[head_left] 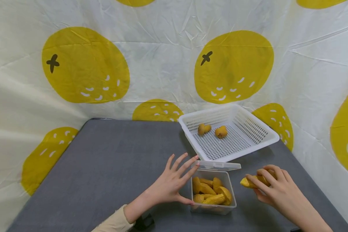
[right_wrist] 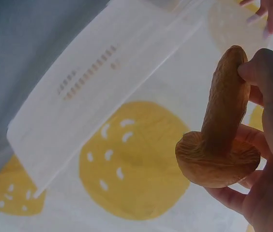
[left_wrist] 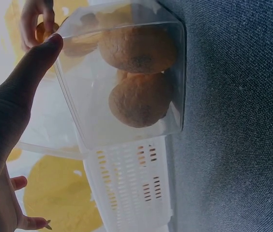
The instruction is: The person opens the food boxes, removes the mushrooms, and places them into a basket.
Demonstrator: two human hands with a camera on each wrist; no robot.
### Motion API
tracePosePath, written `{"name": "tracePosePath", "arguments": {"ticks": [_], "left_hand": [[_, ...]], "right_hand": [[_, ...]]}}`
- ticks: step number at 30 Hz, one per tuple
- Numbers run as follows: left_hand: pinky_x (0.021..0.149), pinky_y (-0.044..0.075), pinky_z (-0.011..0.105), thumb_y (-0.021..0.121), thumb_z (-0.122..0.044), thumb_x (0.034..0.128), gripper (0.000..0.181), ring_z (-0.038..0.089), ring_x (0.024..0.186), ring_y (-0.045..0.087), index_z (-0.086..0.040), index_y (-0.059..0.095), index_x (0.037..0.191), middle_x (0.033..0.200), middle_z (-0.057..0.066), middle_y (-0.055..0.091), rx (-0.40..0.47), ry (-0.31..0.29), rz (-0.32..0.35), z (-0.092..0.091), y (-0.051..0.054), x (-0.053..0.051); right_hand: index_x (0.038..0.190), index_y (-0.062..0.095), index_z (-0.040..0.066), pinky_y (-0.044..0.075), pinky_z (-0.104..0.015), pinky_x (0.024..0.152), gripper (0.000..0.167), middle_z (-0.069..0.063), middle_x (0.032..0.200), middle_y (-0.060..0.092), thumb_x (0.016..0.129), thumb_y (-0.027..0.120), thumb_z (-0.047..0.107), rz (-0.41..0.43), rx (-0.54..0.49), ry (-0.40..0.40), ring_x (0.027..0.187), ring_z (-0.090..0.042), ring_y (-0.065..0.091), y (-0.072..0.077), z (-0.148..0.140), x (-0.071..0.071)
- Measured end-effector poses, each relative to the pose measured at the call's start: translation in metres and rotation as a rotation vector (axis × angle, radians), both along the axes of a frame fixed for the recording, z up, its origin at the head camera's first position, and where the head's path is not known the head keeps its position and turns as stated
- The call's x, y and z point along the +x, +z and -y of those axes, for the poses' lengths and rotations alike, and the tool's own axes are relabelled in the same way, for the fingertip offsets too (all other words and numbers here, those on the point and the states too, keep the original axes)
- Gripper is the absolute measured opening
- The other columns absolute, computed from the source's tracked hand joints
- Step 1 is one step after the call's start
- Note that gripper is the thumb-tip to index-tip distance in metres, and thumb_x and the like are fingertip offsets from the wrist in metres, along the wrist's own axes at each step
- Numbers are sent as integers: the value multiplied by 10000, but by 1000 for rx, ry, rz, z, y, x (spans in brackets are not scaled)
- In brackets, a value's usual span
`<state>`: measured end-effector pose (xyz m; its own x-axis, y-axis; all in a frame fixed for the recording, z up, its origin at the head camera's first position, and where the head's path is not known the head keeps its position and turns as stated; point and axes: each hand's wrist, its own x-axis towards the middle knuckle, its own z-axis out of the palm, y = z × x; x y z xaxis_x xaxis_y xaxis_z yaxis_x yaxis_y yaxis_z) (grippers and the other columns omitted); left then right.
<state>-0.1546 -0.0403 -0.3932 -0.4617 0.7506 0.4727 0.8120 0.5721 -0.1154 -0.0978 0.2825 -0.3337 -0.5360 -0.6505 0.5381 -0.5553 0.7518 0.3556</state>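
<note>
My right hand (head_left: 278,188) holds a yellow-brown mushroom (right_wrist: 221,121) by its stem, between thumb and fingers, above the table right of a clear plastic box (head_left: 213,209). In the right wrist view its cap points down. Several similar mushrooms (head_left: 216,199) lie inside the box, whose hinged lid (head_left: 220,166) stands open at the back. My left hand (head_left: 174,183) is at the box's left side with fingers spread; its thumb (left_wrist: 44,53) touches the near left rim. Through the box wall, two rounded caps (left_wrist: 141,99) show in the left wrist view.
Behind the box stands a white perforated basket (head_left: 249,148) with two mushrooms (head_left: 221,131) in it. The grey table (head_left: 119,154) reaches back to a white cloth (head_left: 159,74) printed with yellow fruit, which hangs around the back and sides.
</note>
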Motion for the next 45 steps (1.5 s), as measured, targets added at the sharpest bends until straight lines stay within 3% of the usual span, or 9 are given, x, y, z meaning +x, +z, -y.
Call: {"name": "tracePosePath", "arguments": {"ticks": [6,15,24,32,38,42,45], "left_hand": [[992,200,608,564,-783,559,1189,310,1373,54,-139,110,1449,1509,67,91,-2,2,1,1,0,0],[986,220,607,556,-786,564,1181,313,1373,51,-135,118,1448,1510,66,80,-4,-3,-11,0,0,0],[985,219,608,554,-787,565,1189,315,1373,52,-132,104,1449,1510,68,79,-2,-7,-14,1,-1,-1],[978,227,615,564,-781,562,1189,317,1373,63,-136,106,1450,1499,82,127,3,-16,2,1,1,-1],[976,232,616,565,-776,568,1182,322,1369,74,-131,113,1448,1500,81,123,-2,-17,-3,0,1,0],[981,220,614,562,-781,565,1186,321,1371,69,-134,106,1449,1501,80,123,-5,-10,-7,0,1,0],[979,221,614,558,-785,564,1188,322,1371,67,-133,107,1449,1501,82,126,-5,-10,-14,0,-1,0]], "right_hand": [[961,625,184,361,-440,624,557,-72,827,529,929,162,493,-34,-13,-29,838,-343,463,7,-18,-12],[964,631,154,368,-477,583,547,-111,824,538,936,191,476,-104,-19,36,832,-389,466,18,-37,-50],[954,646,146,339,-436,524,484,-86,787,543,946,251,425,-147,-14,145,787,-364,473,28,-33,-108],[1010,600,139,377,-464,578,548,-116,840,535,944,158,456,-135,65,141,835,-373,466,40,-23,-161],[979,584,131,368,-457,613,565,-122,842,527,937,128,463,-150,96,133,845,-372,465,41,-18,-201],[963,570,133,373,-459,608,213,-124,845,521,874,497,312,-141,107,123,855,-374,463,37,-14,-226],[942,565,143,377,-465,615,285,-124,843,520,689,693,175,-138,111,101,867,-374,461,33,-13,-240]]}}
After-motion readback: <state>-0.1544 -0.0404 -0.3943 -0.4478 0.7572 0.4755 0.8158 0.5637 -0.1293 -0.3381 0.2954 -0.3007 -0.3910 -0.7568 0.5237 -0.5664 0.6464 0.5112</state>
